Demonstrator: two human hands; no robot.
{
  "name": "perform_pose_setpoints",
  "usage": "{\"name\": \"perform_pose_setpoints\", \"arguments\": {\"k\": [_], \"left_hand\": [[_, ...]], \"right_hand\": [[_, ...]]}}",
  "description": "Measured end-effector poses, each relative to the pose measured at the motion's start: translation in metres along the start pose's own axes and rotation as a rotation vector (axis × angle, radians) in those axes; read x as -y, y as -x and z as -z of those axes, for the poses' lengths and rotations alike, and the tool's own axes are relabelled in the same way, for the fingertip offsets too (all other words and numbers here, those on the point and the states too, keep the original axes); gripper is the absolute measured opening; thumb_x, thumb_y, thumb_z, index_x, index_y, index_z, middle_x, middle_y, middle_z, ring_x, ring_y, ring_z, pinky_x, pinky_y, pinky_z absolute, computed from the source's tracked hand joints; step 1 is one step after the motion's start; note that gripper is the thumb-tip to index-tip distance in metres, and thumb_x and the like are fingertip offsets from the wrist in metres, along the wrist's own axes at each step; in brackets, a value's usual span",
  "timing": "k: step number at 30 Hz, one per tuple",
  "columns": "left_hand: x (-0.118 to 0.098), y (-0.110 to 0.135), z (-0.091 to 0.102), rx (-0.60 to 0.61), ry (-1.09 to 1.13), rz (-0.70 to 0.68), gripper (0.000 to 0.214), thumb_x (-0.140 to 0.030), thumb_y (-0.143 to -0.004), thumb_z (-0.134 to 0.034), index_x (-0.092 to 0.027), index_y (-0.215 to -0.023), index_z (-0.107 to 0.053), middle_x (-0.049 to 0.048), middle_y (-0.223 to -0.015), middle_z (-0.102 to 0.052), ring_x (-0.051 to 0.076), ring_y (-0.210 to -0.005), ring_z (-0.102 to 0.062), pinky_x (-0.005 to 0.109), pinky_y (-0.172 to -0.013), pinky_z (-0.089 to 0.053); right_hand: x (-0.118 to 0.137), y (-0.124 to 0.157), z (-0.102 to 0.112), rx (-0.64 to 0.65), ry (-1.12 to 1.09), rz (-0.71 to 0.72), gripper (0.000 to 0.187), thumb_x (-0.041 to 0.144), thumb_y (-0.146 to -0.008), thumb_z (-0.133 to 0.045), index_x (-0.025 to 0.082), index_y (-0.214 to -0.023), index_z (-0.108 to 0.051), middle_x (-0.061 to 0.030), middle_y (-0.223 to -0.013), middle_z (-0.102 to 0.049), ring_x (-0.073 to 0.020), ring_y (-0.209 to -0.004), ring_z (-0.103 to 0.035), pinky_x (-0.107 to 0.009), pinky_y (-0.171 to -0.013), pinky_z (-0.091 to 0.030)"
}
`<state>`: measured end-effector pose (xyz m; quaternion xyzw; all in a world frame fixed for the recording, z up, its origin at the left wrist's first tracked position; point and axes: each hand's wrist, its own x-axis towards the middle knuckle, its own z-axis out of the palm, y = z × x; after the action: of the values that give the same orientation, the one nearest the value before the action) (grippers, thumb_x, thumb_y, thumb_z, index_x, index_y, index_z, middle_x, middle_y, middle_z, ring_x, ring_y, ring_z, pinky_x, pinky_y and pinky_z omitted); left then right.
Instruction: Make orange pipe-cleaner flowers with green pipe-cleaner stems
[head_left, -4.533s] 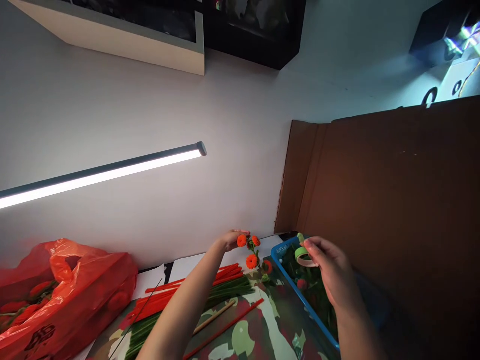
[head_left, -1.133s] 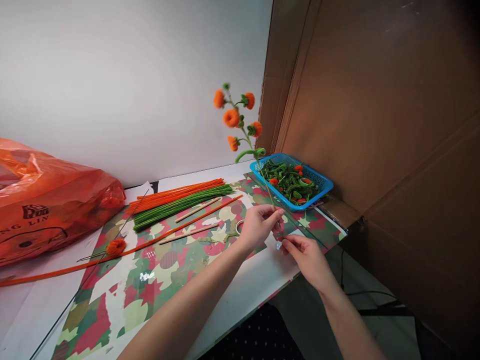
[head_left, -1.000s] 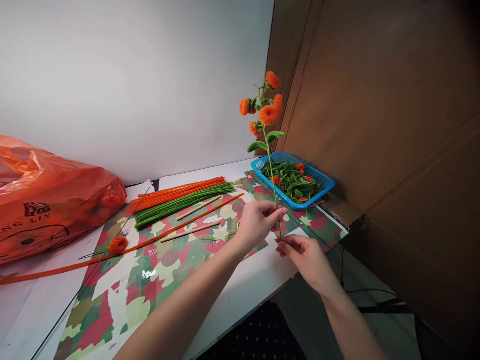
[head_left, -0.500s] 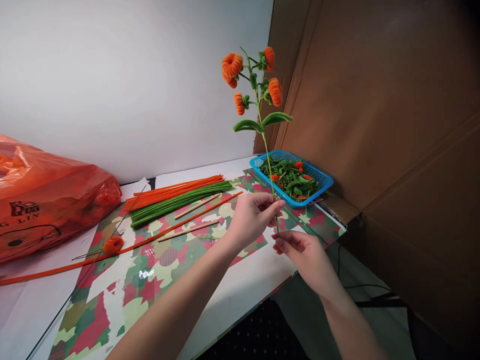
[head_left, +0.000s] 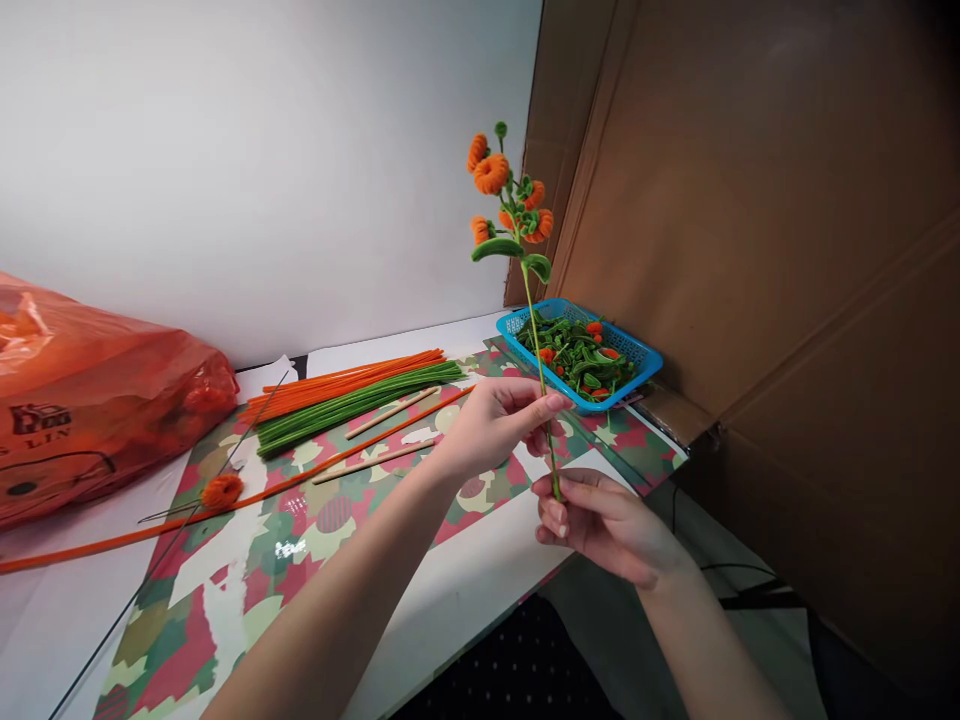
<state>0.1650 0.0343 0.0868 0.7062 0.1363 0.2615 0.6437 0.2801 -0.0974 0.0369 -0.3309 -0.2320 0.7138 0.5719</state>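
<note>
A tall pipe-cleaner flower with fluffy orange blooms and two green leaves stands upright above the table. My left hand pinches the middle of its thin green stem between thumb and fingers. Lower down, my right hand closes its fingertips on the stem's bottom end. Behind my hands is a blue basket holding green leaf pieces and small orange blooms. Left of my left hand lie green pipe cleaners and orange pipe cleaners in bundles.
An orange plastic bag fills the left side. An orange pompom-like bloom rests on a long orange strip. Two wooden sticks and a thin dark wire lie nearby. A cardboard wall borders the right.
The flower has turned about its stem, its blooms and leaves facing differently, and its top sits lower. My right hand has shifted slightly down and rolled, its fingers still on the stem.
</note>
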Motion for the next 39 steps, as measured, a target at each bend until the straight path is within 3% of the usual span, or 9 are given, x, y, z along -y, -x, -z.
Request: {"name": "perform_pose_setpoints", "arguments": {"k": [6, 14, 20, 25, 28, 31, 35, 37, 39], "left_hand": [[-0.004, 0.002, 0.002, -0.008, -0.006, -0.007, 0.027, -0.035, -0.085, -0.06, -0.012, -0.07, -0.065, 0.001, -0.061, -0.065, 0.006, -0.046, -0.059, 0.014, -0.041, -0.043], [-0.005, 0.002, 0.003, -0.016, -0.064, -0.047, 0.026, -0.033, -0.085, -0.06, -0.011, -0.072, -0.067, 0.0028, -0.062, -0.066, 0.007, -0.047, -0.059, 0.013, -0.04, -0.042], [-0.005, 0.002, 0.004, 0.006, -0.059, -0.057, 0.026, -0.034, -0.085, -0.06, -0.011, -0.075, -0.067, 0.0031, -0.062, -0.066, 0.006, -0.047, -0.059, 0.013, -0.042, -0.043], [-0.004, 0.003, 0.007, 0.026, -0.048, -0.057, 0.027, -0.036, -0.085, -0.059, -0.011, -0.078, -0.067, 0.0035, -0.064, -0.067, 0.007, -0.047, -0.059, 0.014, -0.041, -0.043], [-0.002, 0.002, 0.006, 0.01, -0.082, -0.056, 0.028, -0.037, -0.085, -0.059, -0.012, -0.078, -0.067, 0.0037, -0.065, -0.067, 0.007, -0.048, -0.059, 0.014, -0.041, -0.042], [0.0, 0.002, 0.003, -0.013, -0.131, -0.053, 0.028, -0.037, -0.086, -0.058, -0.013, -0.074, -0.066, 0.0031, -0.064, -0.066, 0.007, -0.049, -0.057, 0.015, -0.042, -0.041], [0.003, 0.003, -0.003, -0.035, -0.176, -0.061, 0.03, -0.034, -0.087, -0.055, -0.014, -0.066, -0.062, 0.0018, -0.063, -0.065, 0.006, -0.05, -0.056, 0.015, -0.044, -0.041], [0.004, 0.003, -0.004, -0.029, -0.171, -0.065, 0.029, -0.033, -0.087, -0.054, -0.014, -0.066, -0.061, 0.0021, -0.064, -0.065, 0.007, -0.051, -0.057, 0.015, -0.044, -0.041], [0.005, 0.003, -0.003, -0.004, -0.148, -0.063, 0.029, -0.034, -0.087, -0.055, -0.014, -0.068, -0.062, 0.0029, -0.065, -0.065, 0.007, -0.052, -0.057, 0.015, -0.044, -0.041]], "right_hand": [[-0.001, 0.002, -0.006, -0.093, 0.028, 0.095, 0.018, 0.025, -0.081, -0.07, 0.017, -0.097, -0.066, 0.0021, -0.062, -0.062, -0.0067, -0.058, -0.053, -0.024, -0.069, -0.045], [-0.001, 0.006, -0.008, -0.178, 0.165, 0.168, 0.018, 0.027, -0.073, -0.078, 0.016, -0.079, -0.065, -0.0003, -0.066, -0.067, -0.0082, -0.063, -0.057, -0.018, -0.059, -0.042], [-0.001, 0.002, -0.008, -0.126, 0.12, 0.089, 0.017, 0.027, -0.076, -0.075, 0.015, -0.074, -0.064, 0.0015, -0.061, -0.063, -0.0059, -0.055, -0.051, -0.022, -0.065, -0.044], [-0.001, 0.003, -0.01, -0.087, 0.102, 0.05, 0.022, 0.031, -0.077, -0.073, 0.014, -0.071, -0.061, 0.0065, -0.051, -0.051, -0.0038, -0.049, -0.039, -0.024, -0.068, -0.042], [-0.001, 0.006, -0.012, -0.171, 0.24, 0.118, 0.024, 0.036, -0.077, -0.072, 0.015, -0.075, -0.061, 0.0054, -0.055, -0.051, -0.0059, -0.054, -0.041, -0.021, -0.061, -0.038], [-0.002, 0.006, -0.016, -0.349, 0.523, 0.233, 0.029, 0.036, -0.068, -0.078, 0.016, -0.08, -0.061, 0.0047, -0.063, -0.051, -0.0089, -0.061, -0.044, -0.021, -0.057, -0.034], [-0.003, 0.0, -0.019, -0.59, 0.852, 0.336, 0.029, 0.036, -0.067, -0.078, 0.017, -0.065, -0.056, 0.0033, -0.062, -0.051, -0.0126, -0.062, -0.048, -0.026, -0.06, -0.036], [-0.001, -0.003, -0.017, -0.573, 0.864, 0.301, 0.03, 0.038, -0.069, -0.076, 0.017, -0.062, -0.055, 0.0029, -0.059, -0.052, -0.0125, -0.058, -0.048, -0.026, -0.058, -0.036], [0.003, -0.004, -0.012, -0.466, 0.789, 0.246, 0.031, 0.04, -0.068, -0.077, 0.017, -0.062, -0.056, 0.0036, -0.055, -0.051, -0.0111, -0.053, -0.046, -0.026, -0.055, -0.034]]}}
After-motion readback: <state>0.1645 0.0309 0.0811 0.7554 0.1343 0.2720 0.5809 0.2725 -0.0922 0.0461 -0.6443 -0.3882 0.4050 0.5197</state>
